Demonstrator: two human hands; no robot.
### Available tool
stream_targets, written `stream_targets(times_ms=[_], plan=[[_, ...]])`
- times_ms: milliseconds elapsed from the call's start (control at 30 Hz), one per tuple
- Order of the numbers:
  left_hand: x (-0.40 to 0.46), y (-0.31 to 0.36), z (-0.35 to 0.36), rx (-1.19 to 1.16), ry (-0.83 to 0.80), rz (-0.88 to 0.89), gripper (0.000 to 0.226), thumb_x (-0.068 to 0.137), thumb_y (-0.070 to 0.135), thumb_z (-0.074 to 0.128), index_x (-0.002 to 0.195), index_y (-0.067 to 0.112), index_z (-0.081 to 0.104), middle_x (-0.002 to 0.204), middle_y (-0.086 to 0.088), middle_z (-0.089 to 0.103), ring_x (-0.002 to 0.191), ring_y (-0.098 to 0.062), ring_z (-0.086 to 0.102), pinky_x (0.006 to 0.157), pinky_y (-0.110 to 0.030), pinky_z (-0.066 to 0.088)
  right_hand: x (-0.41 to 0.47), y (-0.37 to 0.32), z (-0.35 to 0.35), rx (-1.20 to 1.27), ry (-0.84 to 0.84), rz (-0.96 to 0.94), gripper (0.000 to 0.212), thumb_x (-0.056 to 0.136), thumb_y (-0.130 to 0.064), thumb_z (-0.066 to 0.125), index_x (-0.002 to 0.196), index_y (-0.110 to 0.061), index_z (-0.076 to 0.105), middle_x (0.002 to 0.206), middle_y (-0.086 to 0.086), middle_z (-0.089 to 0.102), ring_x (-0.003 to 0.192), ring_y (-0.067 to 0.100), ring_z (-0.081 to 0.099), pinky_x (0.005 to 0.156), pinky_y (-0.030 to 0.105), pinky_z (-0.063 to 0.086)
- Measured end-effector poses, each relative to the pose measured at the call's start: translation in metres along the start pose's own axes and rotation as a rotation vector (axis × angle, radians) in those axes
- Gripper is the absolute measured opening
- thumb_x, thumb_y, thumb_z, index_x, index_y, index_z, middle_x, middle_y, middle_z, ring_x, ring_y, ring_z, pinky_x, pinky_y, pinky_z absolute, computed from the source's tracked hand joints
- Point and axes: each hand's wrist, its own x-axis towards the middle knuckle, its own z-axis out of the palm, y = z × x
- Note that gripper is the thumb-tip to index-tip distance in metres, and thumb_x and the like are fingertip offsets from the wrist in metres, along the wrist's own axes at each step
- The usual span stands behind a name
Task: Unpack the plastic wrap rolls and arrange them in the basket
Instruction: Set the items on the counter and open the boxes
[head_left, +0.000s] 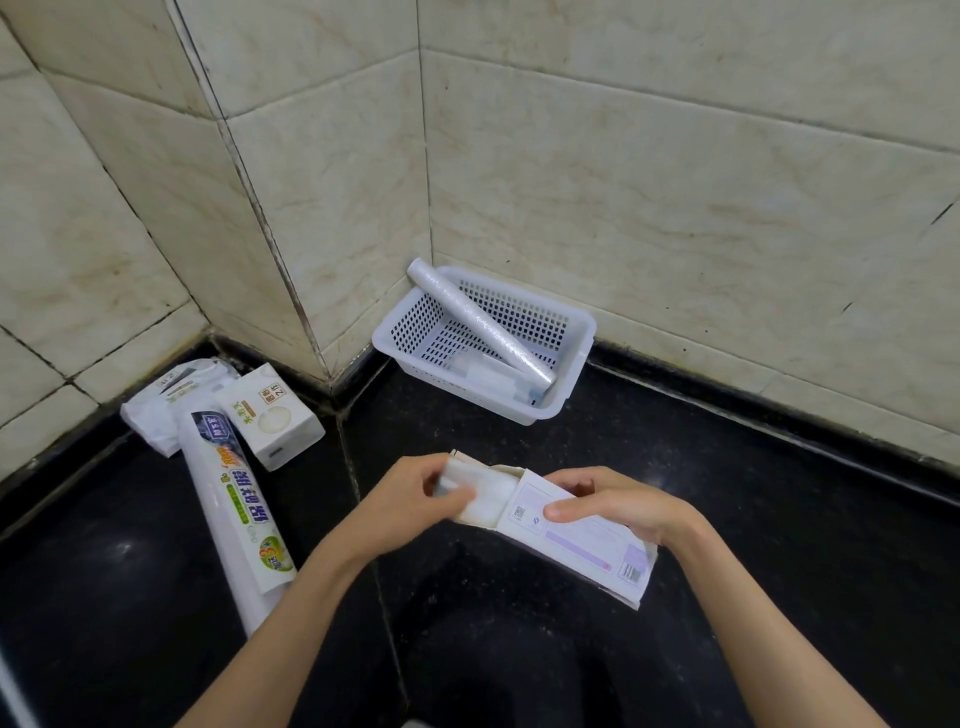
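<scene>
Two hands, left grip (415, 499) pinching roll (488, 499), right grip (608, 506) clasping barcoded box (587, 540).

Left hand (410, 493): showing bare, with no glove, ring or watch.
Right hand (618, 506): showing bare too, its short thumbnail catching light.
Forearms: both showing uncovered to the frame's lower edge, no sleeve appearing.

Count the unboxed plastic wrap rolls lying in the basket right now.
2: a long roll propped diagonally over the basket rim, and a shorter roll flat on its floor, partly hidden beneath.
</scene>
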Motion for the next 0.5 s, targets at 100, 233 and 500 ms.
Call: stream_targets(times_ms=[100,233,500], plan=[[0.000,-0.014,-0.012,-0.095,0.126,-0.035,0.014,0.084,0.017,0.062,0.090,0.029,0.067,0.086,0.009,0.071,0.078,0.000,0.066,0.065,-0.011,0.047,-0.003,0.014,-0.003,-0.038,0.076,0.031,0.042,0.065,-0.046,0.071,0.104,-0.033,0.066,0.106,-0.007,0.069,0.096,0.011,0.065,0.082,0.025,0.051],[0.001,-0.032,-0.024,-0.137,0.437,-0.108,0.007,0.085,0.014,0.061,0.086,0.021,0.063,0.084,0.008,0.066,0.073,-0.003,0.059,0.059,-0.008,0.044,0.012,0.037,0.000,-0.187,0.386,0.146,0.042,0.072,-0.035,0.073,0.109,-0.023,0.057,0.114,0.001,0.059,0.099,0.014,0.057,0.090,0.031,0.047],[-0.007,-0.040,-0.026,-0.374,0.473,-0.138,0.018,0.087,0.014,0.058,0.104,0.016,0.063,0.095,0.005,0.068,0.086,-0.008,0.064,0.070,-0.019,0.048,0.053,0.068,0.037,-0.785,0.589,0.247,0.067,0.074,-0.040,0.069,0.130,-0.021,0.037,0.129,0.003,0.043,0.120,0.025,0.038,0.098,0.041,0.035]])
